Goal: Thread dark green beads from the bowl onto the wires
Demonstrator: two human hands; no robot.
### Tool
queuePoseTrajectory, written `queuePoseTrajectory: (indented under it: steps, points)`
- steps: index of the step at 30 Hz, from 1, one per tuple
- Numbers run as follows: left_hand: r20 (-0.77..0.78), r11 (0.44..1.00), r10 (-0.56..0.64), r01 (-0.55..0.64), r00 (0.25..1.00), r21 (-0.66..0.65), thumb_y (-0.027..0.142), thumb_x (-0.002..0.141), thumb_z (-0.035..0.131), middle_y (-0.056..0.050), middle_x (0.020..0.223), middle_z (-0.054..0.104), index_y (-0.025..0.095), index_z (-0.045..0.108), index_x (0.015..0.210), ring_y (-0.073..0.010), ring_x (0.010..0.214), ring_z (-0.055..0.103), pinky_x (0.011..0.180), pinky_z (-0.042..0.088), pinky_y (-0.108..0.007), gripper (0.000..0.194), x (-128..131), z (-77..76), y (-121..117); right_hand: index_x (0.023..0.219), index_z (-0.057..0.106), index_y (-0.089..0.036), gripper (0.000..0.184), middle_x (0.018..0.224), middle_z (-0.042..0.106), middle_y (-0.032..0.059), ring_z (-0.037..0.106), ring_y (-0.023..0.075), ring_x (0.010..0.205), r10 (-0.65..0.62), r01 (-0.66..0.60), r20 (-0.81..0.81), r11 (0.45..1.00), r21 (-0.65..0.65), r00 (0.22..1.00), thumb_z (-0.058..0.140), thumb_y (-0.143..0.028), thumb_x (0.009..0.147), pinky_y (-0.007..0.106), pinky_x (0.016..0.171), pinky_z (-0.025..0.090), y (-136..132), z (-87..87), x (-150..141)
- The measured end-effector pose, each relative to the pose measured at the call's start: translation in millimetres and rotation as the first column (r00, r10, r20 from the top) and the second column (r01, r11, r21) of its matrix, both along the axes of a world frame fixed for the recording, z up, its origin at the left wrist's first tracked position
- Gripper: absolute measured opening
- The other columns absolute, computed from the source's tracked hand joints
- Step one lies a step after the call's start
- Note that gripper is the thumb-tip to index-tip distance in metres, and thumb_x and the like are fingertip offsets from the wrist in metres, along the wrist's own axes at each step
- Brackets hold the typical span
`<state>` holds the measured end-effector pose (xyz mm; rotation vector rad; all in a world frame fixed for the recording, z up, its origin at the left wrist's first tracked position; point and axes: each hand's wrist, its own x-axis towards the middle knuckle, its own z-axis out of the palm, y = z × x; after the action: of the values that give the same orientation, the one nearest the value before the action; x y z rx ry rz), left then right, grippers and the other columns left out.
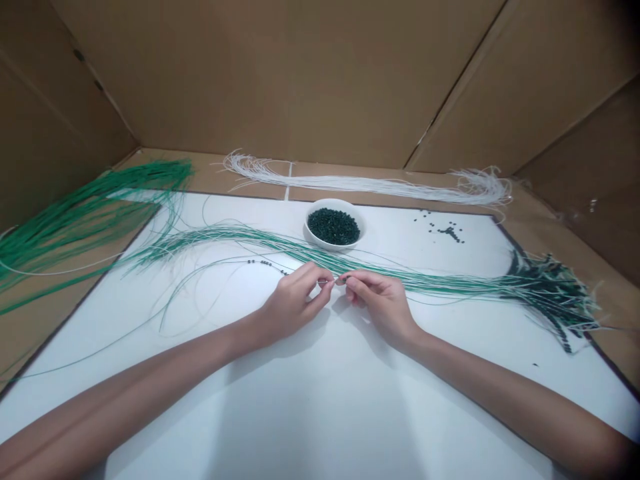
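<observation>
My left hand (300, 297) pinches a thin strand, whose pale length shows between my fingertips. Close by on the right, my right hand (377, 300) is closed at the fingertips around dark beads on that strand. More dark beads (265, 263) sit on a green strand trailing left from behind my left hand. Just beyond both hands runs a long bundle of green strands (240, 233), lying across the white board. Past it stands a white bowl (311, 240) filled with dark green beads (333, 225).
At the right, the bundle ends in a thick cluster of beaded strands (547, 290). Loose beads (450, 232) lie scattered at the back right. A white strand bundle (360, 183) stretches along the back. Green strands (90, 207) heap at the left. Cardboard walls (280, 80) enclose the white board (310, 407).
</observation>
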<state>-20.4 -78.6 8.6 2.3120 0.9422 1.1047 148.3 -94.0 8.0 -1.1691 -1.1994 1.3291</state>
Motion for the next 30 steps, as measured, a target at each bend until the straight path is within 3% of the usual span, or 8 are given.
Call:
queuePoseTrajectory:
  steps: [17,30]
  points:
    - [0.017,1.000,0.013,-0.013,1.000,0.009,0.014,0.080,0.045,-0.001,0.073,0.054,0.015,0.051,0.082,-0.0074,0.063,0.046,0.055,0.037,-0.018,0.006,-0.2,2.0,-0.5,0.069,0.066,-0.017,0.013,0.060,0.059,-0.0002,0.045,0.0066,0.048,-0.081,0.077,-0.052,0.995,-0.064,0.995,0.068,-0.027,0.063,0.021,0.047,0.037,1.5,-1.9,-0.7]
    - [-0.020,0.999,0.008,-0.007,1.000,0.035,0.015,0.081,0.044,-0.001,0.072,0.055,0.016,0.052,0.083,-0.0083,0.064,0.048,0.059,0.040,-0.019,0.008,-0.2,0.6,0.3,0.067,0.066,-0.017,0.010,0.066,0.061,0.0012,0.046,0.0057,0.045,-0.087,0.087,0.021,0.996,0.025,0.996,0.068,-0.025,0.062,0.021,0.042,0.039,-0.7,1.3,-2.1]
